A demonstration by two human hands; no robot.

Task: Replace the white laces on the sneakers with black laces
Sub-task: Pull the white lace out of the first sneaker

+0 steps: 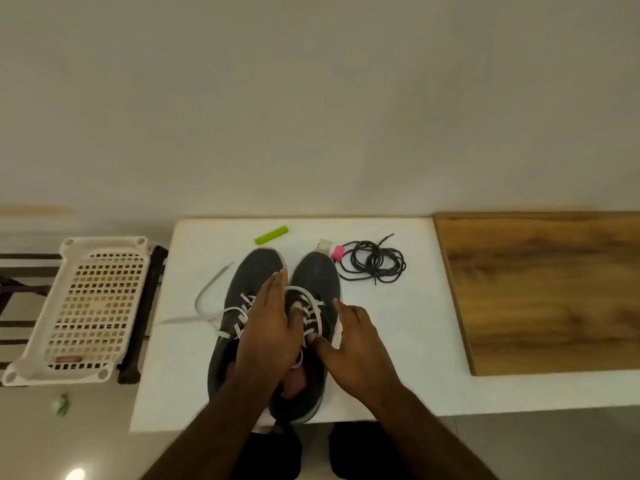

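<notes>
hands (pixel 311 334) on sneakers (pixel 273 327) — white-laced

White bench (pixel 398 341) carrying sneakers, laces and small items.

The flat white bench fills the middle of the frame, its far edge against a pale wall. At its centre stands a pair of dark grey sneakers (pixel 256 271), side by side, toes pointing to the wall. A loose white flat lace (pixel 207 292) trails from the left shoe onto the bench, toward centre left. Behind the toes lies a lime-green plastic cylinder (pixel 271 234). To the upper right of the shoes sits a coiled bundle of black round laces (pixel 375 261), with a small pink piece (pixel 337 251) and a small white piece (pixel 325 244) just beside it. A brown wood-grain board (pixel 547 292) covers the bench's right part.
</notes>
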